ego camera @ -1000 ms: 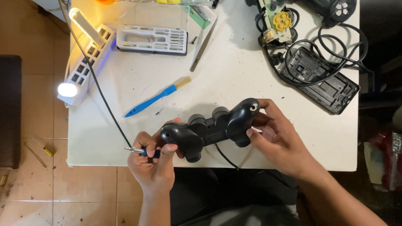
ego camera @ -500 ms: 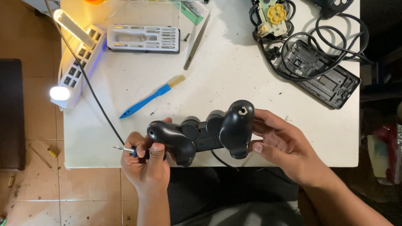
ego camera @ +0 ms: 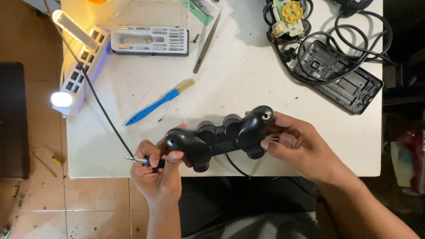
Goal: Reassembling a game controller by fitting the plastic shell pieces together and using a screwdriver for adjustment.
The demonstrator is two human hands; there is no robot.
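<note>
A black game controller (ego camera: 221, 137) is held back side up over the near edge of the white table (ego camera: 248, 84). My left hand (ego camera: 157, 170) grips its left handle and also pinches a small blue-handled screwdriver (ego camera: 144, 160), whose metal tip points left. My right hand (ego camera: 296, 146) wraps the right handle, thumb resting on the shell. A black cable (ego camera: 237, 166) hangs from the controller toward my lap.
A blue brush (ego camera: 157, 104), metal tweezers (ego camera: 206, 44) and a white bit case (ego camera: 150, 40) lie on the table. A white power strip with a lit lamp (ego camera: 77, 73) sits at the left edge. A black open casing with coiled cables (ego camera: 338, 73) lies at the back right.
The controller has rolled in my hands and sits a little lower and flatter. Both hands keep their hold, and the screwdriver stays in my left hand.
</note>
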